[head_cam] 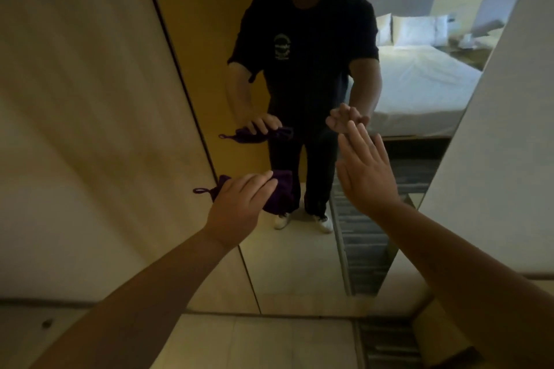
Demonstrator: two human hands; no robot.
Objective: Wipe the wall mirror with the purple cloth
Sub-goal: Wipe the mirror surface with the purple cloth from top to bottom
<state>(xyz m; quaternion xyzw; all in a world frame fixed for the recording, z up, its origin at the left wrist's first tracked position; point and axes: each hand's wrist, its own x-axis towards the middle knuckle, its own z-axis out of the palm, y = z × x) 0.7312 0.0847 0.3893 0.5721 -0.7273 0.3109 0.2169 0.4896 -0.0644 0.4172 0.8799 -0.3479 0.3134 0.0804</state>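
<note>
Left hand (239, 207) presses purple cloth (280, 192) flat on mirror (299, 263). Right hand (367, 171) empty, fingers spread wide, near glass.

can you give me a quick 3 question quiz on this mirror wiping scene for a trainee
1. True or false: the purple cloth is under the right hand.
2. Which best describes the right hand?
A. clenched in a fist
B. open and flat, fingers up against the wall mirror
C. gripping a spray bottle
3. Fill in: near the mirror's upper right, the reflection shows a ____ with white sheets and pillows.

Key:
1. False. The left hand presses the cloth to the glass near the mirror's left edge.
2. B
3. bed
</note>
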